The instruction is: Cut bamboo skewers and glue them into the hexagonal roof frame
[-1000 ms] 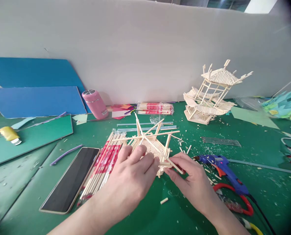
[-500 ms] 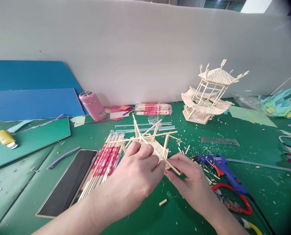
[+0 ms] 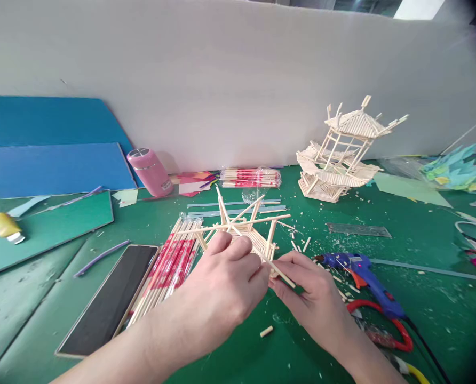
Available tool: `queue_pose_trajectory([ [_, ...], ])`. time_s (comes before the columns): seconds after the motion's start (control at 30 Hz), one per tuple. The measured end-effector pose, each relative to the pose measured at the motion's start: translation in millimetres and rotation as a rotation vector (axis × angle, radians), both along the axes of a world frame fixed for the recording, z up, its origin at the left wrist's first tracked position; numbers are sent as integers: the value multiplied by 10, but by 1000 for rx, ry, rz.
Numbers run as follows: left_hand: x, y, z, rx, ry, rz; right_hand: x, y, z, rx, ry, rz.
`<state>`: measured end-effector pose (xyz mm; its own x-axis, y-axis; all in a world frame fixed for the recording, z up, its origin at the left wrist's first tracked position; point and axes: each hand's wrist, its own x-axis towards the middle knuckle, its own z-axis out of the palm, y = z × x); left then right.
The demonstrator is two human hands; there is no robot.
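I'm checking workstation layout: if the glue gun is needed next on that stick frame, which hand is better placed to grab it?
Probably the right hand: the blue glue gun lies just beside it on the green mat, while the left hand rests over the stick frame, steadying it.

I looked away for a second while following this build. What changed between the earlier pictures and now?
The left hand slid a little right over the unfinished pale wooden stick roof frame, closing up against the right hand, which keeps pinching a thin wooden stick at the frame's near edge. Nothing was let go. The blue glue gun, red-wrapped chopstick bundle and finished stick pagoda stayed put.
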<state>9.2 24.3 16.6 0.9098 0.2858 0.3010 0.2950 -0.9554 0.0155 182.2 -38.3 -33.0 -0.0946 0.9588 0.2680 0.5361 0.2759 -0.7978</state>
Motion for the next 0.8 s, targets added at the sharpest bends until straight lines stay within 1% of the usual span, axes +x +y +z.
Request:
queue_pose_trajectory([
  [0.13,1,-2,3,-15,31,0,-1,-4,-13,-5,2,10],
  [0.37,3,-8,9,-16,10,-8,4,-22,-3,-4,5,13],
  [0.53,6,0,-24,-16,-14,2,-7,-12,-12,-22,13,5],
  [0.7,-57,-7,-13,-32,-17,84,-22,-27,-29,-49,22,-14],
  [0.8,-183,-17,9,-85,-65,184,-18,-41,-45,-48,17,-27],
])
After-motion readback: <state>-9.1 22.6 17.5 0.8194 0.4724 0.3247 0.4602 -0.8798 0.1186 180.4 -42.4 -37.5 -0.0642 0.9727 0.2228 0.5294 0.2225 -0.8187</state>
